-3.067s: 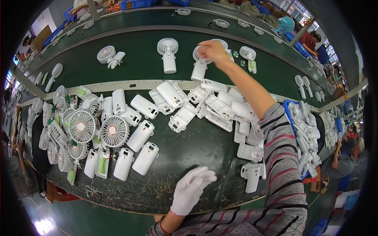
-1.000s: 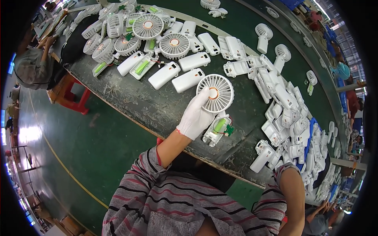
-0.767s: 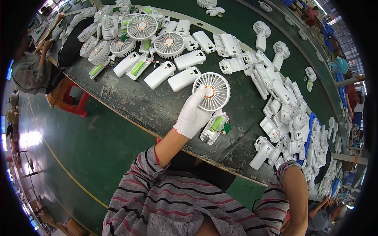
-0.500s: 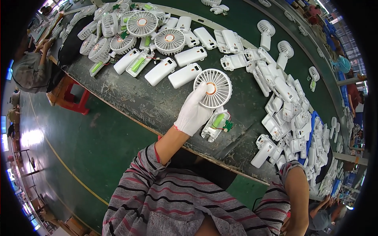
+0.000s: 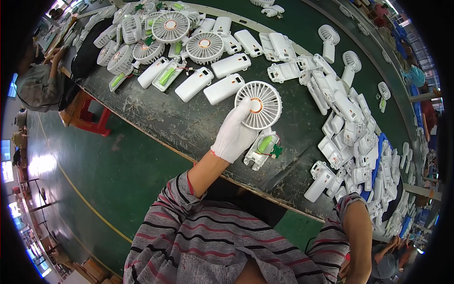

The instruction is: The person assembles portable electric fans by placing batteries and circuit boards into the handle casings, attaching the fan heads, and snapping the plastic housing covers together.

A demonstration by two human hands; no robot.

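Observation:
My left hand (image 5: 235, 134), in a white glove, is closed around a small white handheld fan, its thumb on the front of the round fan head (image 5: 266, 102). The fan's handle is open below the head, showing a green battery cell (image 5: 264, 144) and a small green circuit board (image 5: 276, 151) on thin wires. Just beyond the fan lie white handle shells (image 5: 224, 89) on the dark worktable (image 5: 142, 109). My right forearm (image 5: 358, 236) hangs at the lower right; the hand itself is outside the picture.
Fan heads (image 5: 170, 27) and opened handles are heaped at the far left. A large pile of white shells (image 5: 347, 137) covers the right side, beside a blue bin edge (image 5: 377, 165). Beyond runs a green conveyor belt (image 5: 298, 21) carrying fans. A red stool (image 5: 97, 120) and a seated person (image 5: 38, 85) are left.
The view has shifted slightly, so the table's contents sit a little differently. My left hand keeps the fan in nearly the same place and pose.

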